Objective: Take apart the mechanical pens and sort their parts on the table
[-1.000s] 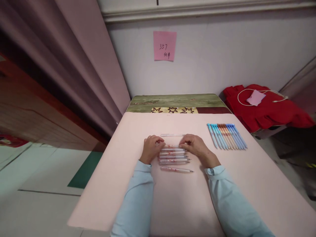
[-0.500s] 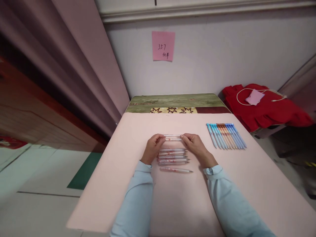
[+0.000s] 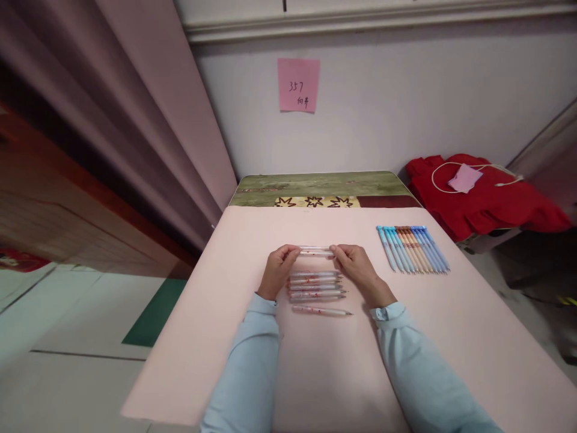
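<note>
Pinching slim pale pens [image 3: 314,253], bare hands [image 3: 277,272] [image 3: 362,270], smooth pink tabletop [image 3: 216,337]

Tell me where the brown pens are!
In the head view, the brown pens lie on the table, right of the right hand, between the light blue pens and the darker blue pens.
</note>
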Tool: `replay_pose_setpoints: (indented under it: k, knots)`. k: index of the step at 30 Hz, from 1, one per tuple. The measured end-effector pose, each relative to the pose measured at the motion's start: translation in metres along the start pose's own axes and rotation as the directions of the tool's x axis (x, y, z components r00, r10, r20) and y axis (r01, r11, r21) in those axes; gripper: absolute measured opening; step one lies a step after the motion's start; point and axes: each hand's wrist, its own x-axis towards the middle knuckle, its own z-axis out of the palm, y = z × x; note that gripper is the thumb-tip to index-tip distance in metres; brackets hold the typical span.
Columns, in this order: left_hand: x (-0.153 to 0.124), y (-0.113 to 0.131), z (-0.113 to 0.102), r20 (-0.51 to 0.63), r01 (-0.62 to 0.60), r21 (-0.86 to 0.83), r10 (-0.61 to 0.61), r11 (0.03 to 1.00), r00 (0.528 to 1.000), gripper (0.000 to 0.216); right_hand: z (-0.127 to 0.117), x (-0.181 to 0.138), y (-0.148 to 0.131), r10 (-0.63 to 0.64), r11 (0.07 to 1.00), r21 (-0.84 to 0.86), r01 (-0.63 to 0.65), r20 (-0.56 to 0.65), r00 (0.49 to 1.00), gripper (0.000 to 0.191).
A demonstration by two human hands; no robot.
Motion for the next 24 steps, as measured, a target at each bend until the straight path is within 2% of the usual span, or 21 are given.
replay_pose_setpoints:
  k: [5, 8, 11, 16, 24]
  knots:
    - [-0.0001, 0.0019, 0.0003, 0.006, 0.003, 0.009, -0.003, 1.0, 1.0, 0.027, 0.0005, 0.0013, 0.002, -0.045, 0.995, 0.09, 0.05, -0.058, 0.997, 0.033]
    - [0.0, 0.0033, 0.0005, 0.004, 0.005, 0.026, -0.005, 1.0, 1.0, 0.027, -0.0016, 0.0019, 0.0027, -0.029, 1.0, -0.002, 0.029, -0.031, 0.999, 0.032]
    - [0.0, 0.0045, 0.0003, 0.009, 0.003, 0.037, -0.003, 0.999, 1.0, 0.028, -0.0034, 0.0014, 0.0024, 0.017, 0.999, -0.045, -0.016, 0.03, 0.999, 0.04]
    - [-0.0008, 0.0054, 0.0002, 0.015, 0.001, 0.077, -0.002, 0.997, 1.0, 0.031, -0.0025, 0.0006, -0.0004, -0.028, 0.996, 0.085, 0.03, -0.023, 0.999, 0.026]
    - [0.0006, 0.003, 0.0017, -0.055, -0.041, 0.31, 0.061, 0.95, 0.997, 0.038, -0.0002, 0.003, 0.0039, -0.028, 0.989, 0.147, 0.034, -0.047, 0.998, 0.027]
